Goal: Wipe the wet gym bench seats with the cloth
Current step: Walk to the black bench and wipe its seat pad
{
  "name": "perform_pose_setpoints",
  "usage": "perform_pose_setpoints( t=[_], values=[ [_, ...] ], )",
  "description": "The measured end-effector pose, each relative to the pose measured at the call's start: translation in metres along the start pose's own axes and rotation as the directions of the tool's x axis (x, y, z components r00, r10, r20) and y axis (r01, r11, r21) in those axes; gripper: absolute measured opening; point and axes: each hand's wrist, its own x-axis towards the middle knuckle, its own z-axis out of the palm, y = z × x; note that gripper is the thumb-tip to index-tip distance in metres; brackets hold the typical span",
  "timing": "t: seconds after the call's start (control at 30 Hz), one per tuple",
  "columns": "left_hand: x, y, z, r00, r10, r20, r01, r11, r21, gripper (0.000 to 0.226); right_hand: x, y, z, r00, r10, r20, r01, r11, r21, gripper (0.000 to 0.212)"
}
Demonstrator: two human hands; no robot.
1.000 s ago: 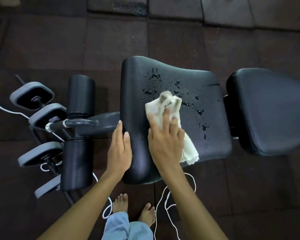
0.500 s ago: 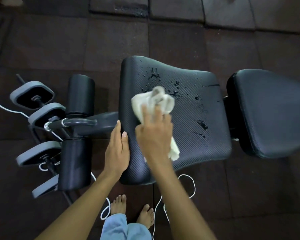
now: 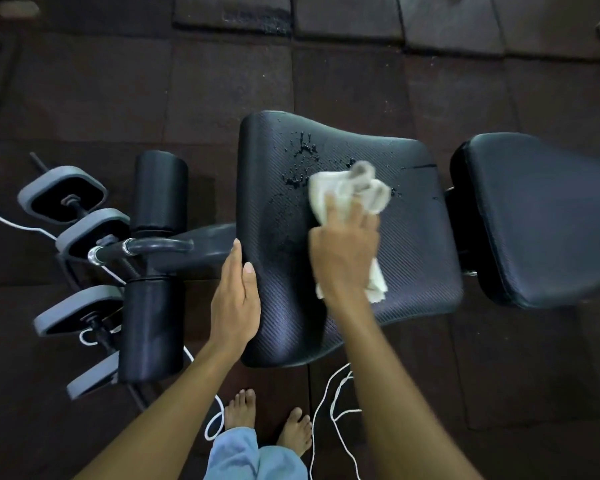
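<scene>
A black textured bench seat [image 3: 413, 244] lies in the middle of the view, with water drops [image 3: 302, 157] on its far left part. My right hand [image 3: 343, 251] presses a crumpled white cloth [image 3: 347, 192] flat against the seat, fingers spread over it; the cloth's tail sticks out below my wrist. My left hand [image 3: 234, 299] rests with straight fingers along the seat's left edge. A second black pad [image 3: 541, 216] sits to the right of the seat, across a narrow gap.
Two black foam rollers [image 3: 153, 265] on a metal bar stand left of the seat. Grey-rimmed dumbbells [image 3: 77, 237] lie further left. A white cord [image 3: 329, 410] trails on the dark rubber floor tiles by my bare feet [image 3: 267, 420].
My right hand slid the cloth left, then back right and farther away across the seat. Drops in the seat's middle and right are gone. My left hand stayed put.
</scene>
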Motion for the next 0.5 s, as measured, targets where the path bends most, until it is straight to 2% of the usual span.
perform_pose_setpoints(
  t=[0.1, 0.2, 0.27, 0.33, 0.4, 0.43, 0.5],
  values=[
    [0.000, -0.002, 0.000, 1.000, -0.007, 0.003, 0.007, 1.000, -0.019, 0.051, -0.048, -0.012, -0.012, 0.974, -0.220, 0.046, 0.220, 0.975, 0.015, 0.054],
    [0.000, -0.002, 0.000, 1.000, -0.016, 0.001, 0.016, 1.000, -0.013, 0.053, -0.076, 0.056, -0.023, 0.917, -0.399, 0.031, 0.400, 0.915, -0.054, 0.051],
    [-0.001, 0.000, 0.000, 1.000, -0.022, 0.017, 0.022, 1.000, -0.012, 0.057, -0.062, 0.105, -0.030, 0.941, -0.335, 0.038, 0.337, 0.932, -0.132, 0.051],
    [-0.001, 0.001, -0.001, 1.000, -0.012, 0.022, 0.012, 1.000, -0.006, 0.058, -0.029, 0.127, -0.032, 0.994, -0.109, 0.012, 0.110, 0.984, -0.142, 0.049],
    [-0.001, 0.003, -0.001, 1.000, -0.016, 0.027, 0.016, 1.000, 0.003, 0.056, 0.006, 0.112, -0.025, 0.991, 0.127, -0.038, -0.130, 0.988, -0.085, 0.049],
    [-0.001, 0.004, -0.001, 0.999, -0.024, 0.028, 0.023, 1.000, 0.008, 0.055, 0.013, 0.095, -0.020, 0.986, 0.162, -0.040, -0.164, 0.984, -0.075, 0.049],
    [-0.001, 0.007, -0.002, 0.999, -0.037, 0.027, 0.037, 0.999, 0.007, 0.053, 0.002, 0.058, -0.011, 0.999, 0.048, 0.000, -0.048, 0.997, -0.058, 0.051]
  ],
)
